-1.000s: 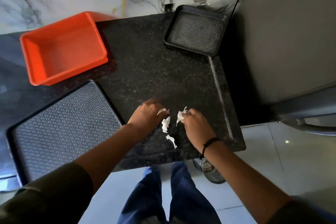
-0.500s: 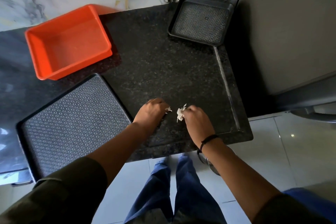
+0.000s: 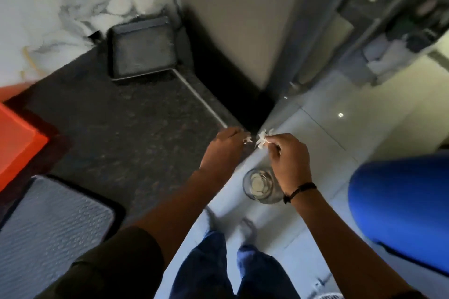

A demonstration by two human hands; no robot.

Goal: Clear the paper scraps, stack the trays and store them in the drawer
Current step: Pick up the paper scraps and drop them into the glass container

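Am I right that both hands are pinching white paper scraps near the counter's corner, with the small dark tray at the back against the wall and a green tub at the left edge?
Not quite: the tub at the left edge is orange, not green, as the head view shows. The rest holds: the left hand and right hand each pinch white paper scraps near the counter corner, and the small dark tray sits at the back against the wall.

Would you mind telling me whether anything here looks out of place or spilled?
Nothing looks spilled or damaged. The only loose bits are paper scraps pinched in the right hand and left hand at the counter corner. The frame is blurred, so fine detail is uncertain.
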